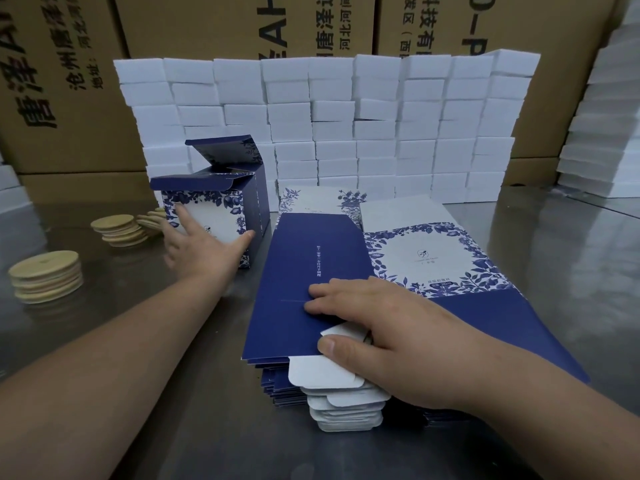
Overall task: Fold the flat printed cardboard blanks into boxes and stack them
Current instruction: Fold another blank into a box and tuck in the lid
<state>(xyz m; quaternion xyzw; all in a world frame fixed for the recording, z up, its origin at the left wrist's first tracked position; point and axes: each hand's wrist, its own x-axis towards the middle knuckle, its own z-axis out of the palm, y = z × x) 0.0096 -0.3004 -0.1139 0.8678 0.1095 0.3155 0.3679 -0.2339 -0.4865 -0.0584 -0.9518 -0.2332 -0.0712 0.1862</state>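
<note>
Left of the stack [346, 408], our spread left hand [204, 245] touches the box [216, 216]; our right hand [391, 327] pinches the top blank [311, 265] at its near end.

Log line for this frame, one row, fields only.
left hand: flat against folded box front | right hand: on top blank of stack, thumb at white flap, grip unclear | folded box: lid open
</note>
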